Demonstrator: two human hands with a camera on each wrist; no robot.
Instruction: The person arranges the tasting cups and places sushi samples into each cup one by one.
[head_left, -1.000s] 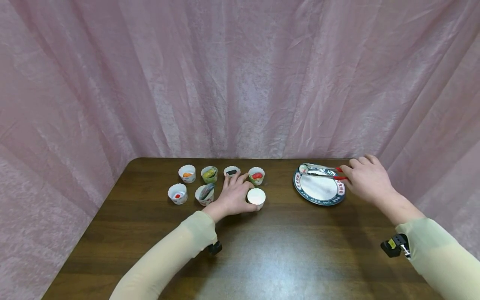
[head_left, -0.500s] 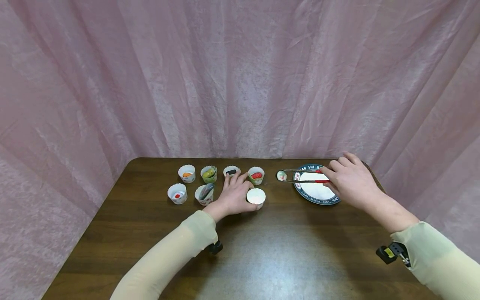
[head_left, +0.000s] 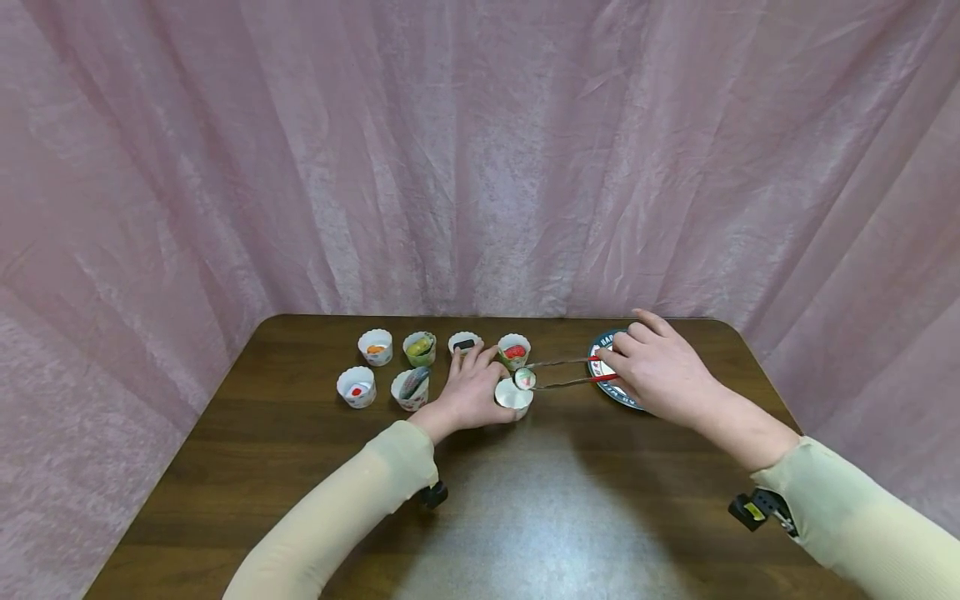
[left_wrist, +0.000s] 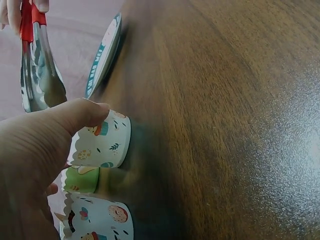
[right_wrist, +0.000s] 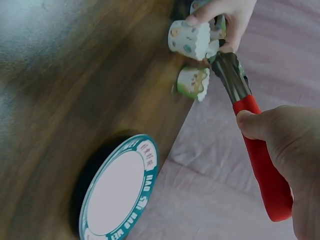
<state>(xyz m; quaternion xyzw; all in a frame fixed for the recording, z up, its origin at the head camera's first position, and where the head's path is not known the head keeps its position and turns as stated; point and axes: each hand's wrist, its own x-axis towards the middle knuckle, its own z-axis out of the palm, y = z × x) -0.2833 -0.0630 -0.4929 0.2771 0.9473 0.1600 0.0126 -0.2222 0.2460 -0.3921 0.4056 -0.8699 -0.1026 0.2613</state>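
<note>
My right hand (head_left: 660, 367) grips metal tongs (right_wrist: 262, 165) by their red handles. Between the tong tips is a small round sushi roll piece (head_left: 525, 378), white with a pink and green middle and a dark rim. It is at the back right part of a white paper baking cup's mouth; whether it touches the cup I cannot tell. My left hand (head_left: 472, 393) holds that baking cup (left_wrist: 112, 142), thumb on its near side, other fingers behind and partly hidden. The cup stands upright on the table, printed with small coloured patterns.
Several other baking cups stand left and behind, holding a red piece (head_left: 514, 352), a dark piece (head_left: 464, 344), a yellow-green piece (head_left: 420, 345) and more. A round plate (right_wrist: 150, 175) with a teal lettered rim lies right, partly under my right hand. A pink curtain (head_left: 480, 167) hangs behind the table.
My right hand has carried the sushi roll piece in the tongs leftward from over the plate to the mouth of the white cup. The left hand has stayed in place.
</note>
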